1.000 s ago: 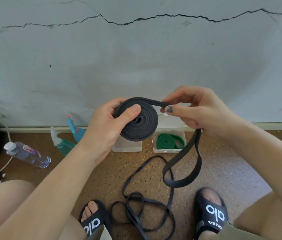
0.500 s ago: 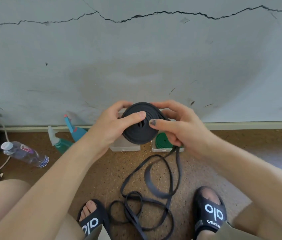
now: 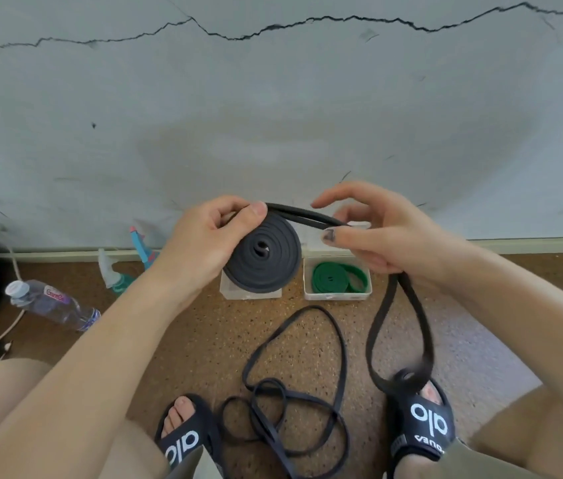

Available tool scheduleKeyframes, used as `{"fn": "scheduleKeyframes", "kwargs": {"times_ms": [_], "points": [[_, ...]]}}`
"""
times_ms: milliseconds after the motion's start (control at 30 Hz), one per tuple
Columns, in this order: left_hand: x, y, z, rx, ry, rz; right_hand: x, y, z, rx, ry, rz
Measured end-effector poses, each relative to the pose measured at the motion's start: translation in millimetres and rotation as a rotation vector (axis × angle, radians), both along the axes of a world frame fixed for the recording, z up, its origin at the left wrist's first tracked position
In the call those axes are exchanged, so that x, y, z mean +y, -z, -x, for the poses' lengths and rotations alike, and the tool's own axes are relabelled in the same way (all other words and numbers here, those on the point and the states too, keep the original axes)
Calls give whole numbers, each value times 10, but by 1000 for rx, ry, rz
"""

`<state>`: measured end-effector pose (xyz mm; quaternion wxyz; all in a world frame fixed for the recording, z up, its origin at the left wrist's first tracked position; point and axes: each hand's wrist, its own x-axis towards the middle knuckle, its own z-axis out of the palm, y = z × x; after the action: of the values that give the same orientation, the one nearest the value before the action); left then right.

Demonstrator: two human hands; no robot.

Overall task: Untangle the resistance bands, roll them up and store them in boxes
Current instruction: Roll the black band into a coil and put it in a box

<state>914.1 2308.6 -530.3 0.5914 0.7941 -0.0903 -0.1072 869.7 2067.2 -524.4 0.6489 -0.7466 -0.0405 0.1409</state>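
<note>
A big grey wall (image 3: 273, 115) with a long crack stands in front, and a brown speckled floor (image 3: 204, 326) lies below it. The person sits with both feet in black sandals. On the floor between the feet lies a thin black band (image 3: 293, 385), still in a messy tangle, waiting its turn.

The left hand (image 3: 200, 243) is closed on the black roll (image 3: 262, 259), thumb pressed on top so it does not spring open. The right hand (image 3: 380, 236) pinches the loose tail (image 3: 399, 333) and pulls it tight, so the roll winds snug. The rest of the tail hangs down to the right sandal.

Two small boxes sit by the wall. The right box (image 3: 337, 296) holds a rolled green band (image 3: 337, 277). The other box (image 3: 250, 294) looks ready for the black roll.
</note>
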Motion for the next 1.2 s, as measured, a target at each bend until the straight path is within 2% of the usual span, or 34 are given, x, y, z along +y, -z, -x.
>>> {"fn": "scheduleKeyframes", "kwargs": {"times_ms": [100,267,333,433,533,600,667,800,933,1100,1200], "points": [[-57,69,19,-22,-88,20,207,103,128,-59,50,33],[-189,148,134,-30,-216,44,560,319,326,-121,271,-71],[-222,164,156,25,-222,62,592,328,336,-132,312,-100],[-171,95,63,141,-111,4,520,211,264,-49,292,-166],[-97,8,32,196,155,-152,401,137,178,82,122,-178],[-114,10,83,196,276,-214,373,158,158,138,12,-147],[-110,23,112,152,292,-252,376,191,145,163,-8,-131],[-48,25,111,51,208,-238,269,124,63,83,-14,-58],[-36,60,156,-3,161,-172,163,44,12,45,-10,-74],[-90,39,154,25,30,-112,352,146,156,49,97,-164],[-178,50,160,77,-59,-78,506,219,275,-26,162,-56]]}}
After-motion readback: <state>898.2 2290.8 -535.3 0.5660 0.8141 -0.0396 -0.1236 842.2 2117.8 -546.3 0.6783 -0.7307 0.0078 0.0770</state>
